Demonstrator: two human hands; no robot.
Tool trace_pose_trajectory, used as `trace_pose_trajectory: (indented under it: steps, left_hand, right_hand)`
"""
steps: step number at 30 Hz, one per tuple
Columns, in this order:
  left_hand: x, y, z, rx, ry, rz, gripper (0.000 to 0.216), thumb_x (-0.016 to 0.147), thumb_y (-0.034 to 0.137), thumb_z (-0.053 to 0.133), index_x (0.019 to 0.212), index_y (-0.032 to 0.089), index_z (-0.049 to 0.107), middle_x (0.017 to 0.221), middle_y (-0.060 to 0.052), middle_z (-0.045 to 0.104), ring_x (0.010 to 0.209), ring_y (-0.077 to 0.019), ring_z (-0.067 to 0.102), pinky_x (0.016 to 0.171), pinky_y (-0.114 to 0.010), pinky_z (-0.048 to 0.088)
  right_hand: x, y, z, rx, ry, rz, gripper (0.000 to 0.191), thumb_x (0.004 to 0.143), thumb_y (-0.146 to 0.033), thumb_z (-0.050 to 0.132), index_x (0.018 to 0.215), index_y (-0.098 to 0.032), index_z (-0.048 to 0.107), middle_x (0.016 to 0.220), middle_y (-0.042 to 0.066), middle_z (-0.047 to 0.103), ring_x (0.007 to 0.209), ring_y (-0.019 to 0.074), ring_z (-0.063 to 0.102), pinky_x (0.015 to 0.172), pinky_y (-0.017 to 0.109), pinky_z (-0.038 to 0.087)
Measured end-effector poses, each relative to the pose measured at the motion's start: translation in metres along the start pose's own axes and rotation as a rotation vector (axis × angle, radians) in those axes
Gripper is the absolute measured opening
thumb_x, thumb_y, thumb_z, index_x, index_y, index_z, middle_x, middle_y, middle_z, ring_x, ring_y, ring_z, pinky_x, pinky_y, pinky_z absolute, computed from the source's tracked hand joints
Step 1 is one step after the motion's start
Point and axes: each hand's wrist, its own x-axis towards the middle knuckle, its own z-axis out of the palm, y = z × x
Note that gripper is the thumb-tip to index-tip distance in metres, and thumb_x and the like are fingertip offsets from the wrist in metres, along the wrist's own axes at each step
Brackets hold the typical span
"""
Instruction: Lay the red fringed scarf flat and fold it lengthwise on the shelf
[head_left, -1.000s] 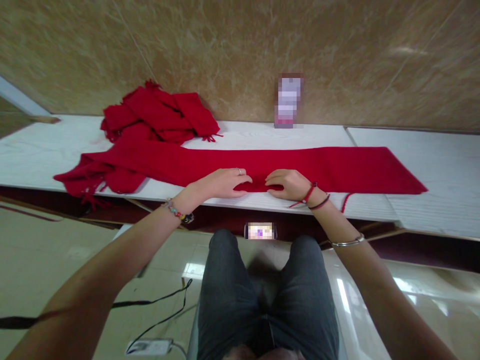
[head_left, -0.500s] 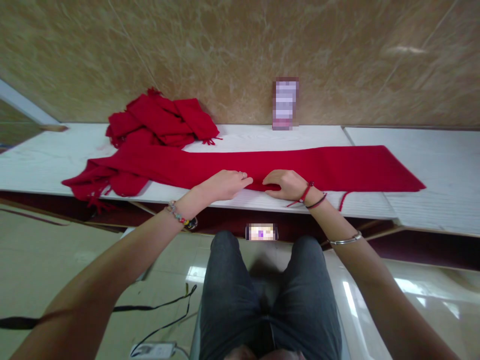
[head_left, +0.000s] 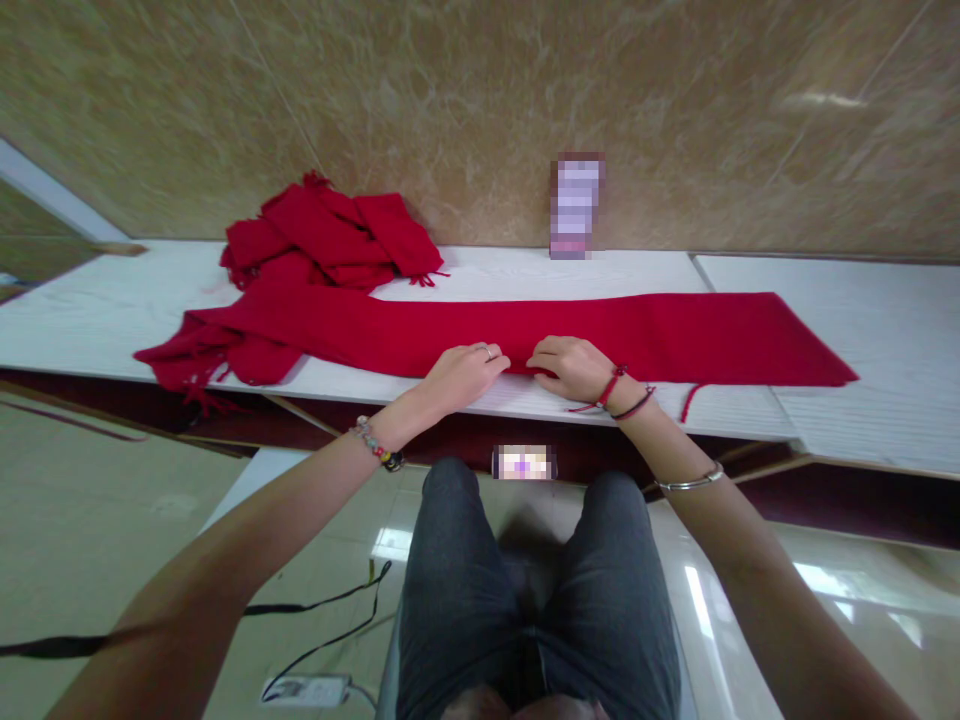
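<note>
A long red scarf [head_left: 690, 335] lies stretched out flat along the white counter, its left end bunched and fringed. At its near edge, about the middle of its length, my left hand [head_left: 469, 375] has its fingers bent together on the cloth. Just to the right, my right hand [head_left: 570, 368] has curled fingers and a thumb pinching the same edge. A small gap parts the two hands. The cloth under the fingertips is partly hidden. A crumpled heap of red fringed cloth [head_left: 322, 235] lies behind the scarf's left part, touching it.
The white counter [head_left: 862, 340] runs along a marbled wall [head_left: 450, 100]. A blurred-out upright item [head_left: 576, 205] stands against the wall. Another blurred item [head_left: 523, 463] sits below the counter edge, above my knees. A loose red strand [head_left: 690, 402] lies near the front edge. A power strip [head_left: 307, 690] is on the floor.
My left hand has shifted slightly right along the scarf's edge, and its fingers sit closer to the cloth. My right hand has barely moved. The view has tilted a little.
</note>
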Motion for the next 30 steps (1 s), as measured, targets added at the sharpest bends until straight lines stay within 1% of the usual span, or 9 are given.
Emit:
trace_pose_trajectory:
  steps: [3,7,13,18,21,24,26,28,30]
  left_hand:
    - [-0.003,0.002,0.009,0.002,0.073,-0.004,0.021,0.088,0.014,0.043,0.093,0.018,0.063,0.088,-0.005,0.064,0.081,-0.0163,0.061,0.067,-0.026,0.046]
    - [-0.004,0.002,0.016,-0.032,0.139,0.002,0.023,0.089,0.012,0.041,0.091,0.016,0.064,0.087,-0.006,0.063,0.082,-0.0167,0.059,0.067,-0.026,0.046]
    - [-0.003,0.001,0.02,-0.045,0.194,0.029,0.025,0.089,0.011,0.04,0.088,0.016,0.064,0.084,-0.006,0.061,0.083,-0.0172,0.056,0.07,-0.026,0.045]
    - [-0.002,0.001,0.021,-0.017,0.21,0.053,0.025,0.089,0.011,0.04,0.087,0.017,0.064,0.082,-0.005,0.059,0.083,-0.0172,0.054,0.07,-0.025,0.044]
    - [-0.002,0.001,0.02,-0.028,0.217,0.047,0.024,0.088,0.011,0.041,0.087,0.016,0.065,0.081,-0.005,0.058,0.082,-0.0173,0.054,0.068,-0.026,0.044]
    - [-0.002,-0.001,0.019,-0.076,0.209,0.042,0.025,0.087,0.009,0.041,0.086,0.016,0.065,0.08,-0.005,0.057,0.079,-0.017,0.054,0.066,-0.026,0.044]
    - [-0.002,-0.002,0.02,-0.109,0.202,0.056,0.025,0.087,0.009,0.042,0.088,0.016,0.066,0.083,-0.005,0.058,0.08,-0.0166,0.054,0.067,-0.026,0.045]
    - [-0.002,-0.003,0.021,-0.132,0.204,0.071,0.026,0.087,0.009,0.043,0.091,0.017,0.067,0.085,-0.005,0.059,0.082,-0.0163,0.055,0.07,-0.026,0.045]
    - [-0.002,-0.003,0.022,-0.144,0.211,0.077,0.025,0.087,0.01,0.044,0.092,0.017,0.067,0.087,-0.005,0.061,0.083,-0.0162,0.056,0.072,-0.026,0.046]
  right_hand:
    - [0.001,0.001,0.002,-0.058,-0.028,-0.019,0.022,0.084,-0.018,0.047,0.084,-0.015,0.069,0.085,0.009,0.067,0.078,0.0178,0.057,0.069,0.029,0.04]
    - [0.003,0.0,0.003,-0.115,-0.015,-0.03,0.022,0.084,-0.015,0.047,0.082,-0.016,0.069,0.081,0.008,0.065,0.075,0.0168,0.055,0.068,0.029,0.038]
    - [0.003,-0.002,0.004,-0.124,0.007,-0.043,0.021,0.084,-0.014,0.047,0.077,-0.015,0.067,0.077,0.008,0.064,0.072,0.0171,0.052,0.067,0.03,0.036]
    - [0.005,-0.002,0.005,-0.109,0.022,-0.035,0.021,0.084,-0.012,0.047,0.074,-0.015,0.065,0.076,0.008,0.063,0.071,0.0173,0.051,0.067,0.029,0.037]
    - [0.004,-0.001,0.004,-0.054,0.031,-0.018,0.021,0.083,-0.012,0.046,0.075,-0.016,0.066,0.076,0.008,0.062,0.071,0.0169,0.052,0.068,0.029,0.039]
    - [0.001,0.004,0.003,0.112,0.015,-0.029,0.018,0.083,-0.014,0.049,0.081,-0.016,0.067,0.079,0.006,0.063,0.073,0.0152,0.055,0.069,0.026,0.042]
    - [-0.002,0.008,0.002,0.217,-0.002,-0.035,0.018,0.083,-0.016,0.05,0.086,-0.016,0.068,0.082,0.006,0.064,0.075,0.0144,0.057,0.07,0.025,0.043]
    - [-0.004,0.01,0.001,0.248,-0.012,-0.021,0.019,0.083,-0.017,0.05,0.087,-0.016,0.069,0.083,0.006,0.064,0.075,0.0147,0.058,0.07,0.025,0.044]
    - [-0.005,0.011,0.001,0.219,-0.018,0.001,0.02,0.083,-0.017,0.049,0.086,-0.015,0.069,0.083,0.007,0.064,0.076,0.0152,0.058,0.07,0.026,0.044]
